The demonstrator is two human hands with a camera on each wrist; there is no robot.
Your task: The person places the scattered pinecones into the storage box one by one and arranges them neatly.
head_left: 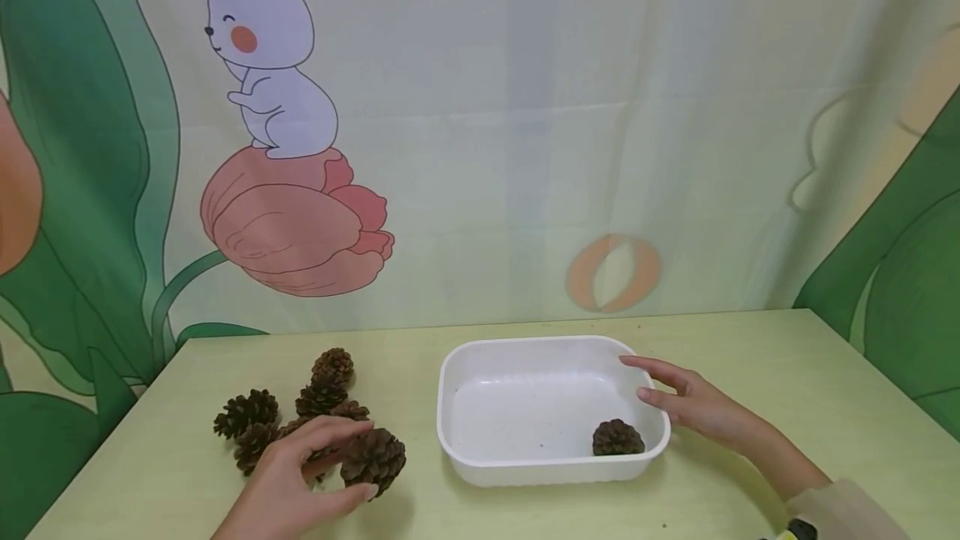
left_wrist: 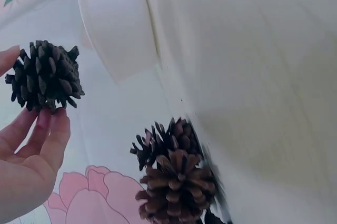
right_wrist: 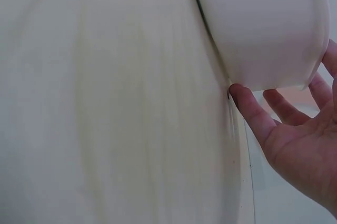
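Note:
My left hand holds a brown pine cone between thumb and fingers, above the table left of a white plastic tub. In the left wrist view, this pine cone is pinched with its scales spread. At the tub's right end, my right hand holds the wall, thumb and index finger over the rim. Its other fingers lie along the outer wall in the right wrist view. One pine cone lies inside the tub, at the near right corner.
Several pine cones lie bunched on the pale table at left, partly hidden behind my left hand. A printed cloth with a rabbit and flowers hangs behind the table. A dark and yellow object shows at the right sleeve.

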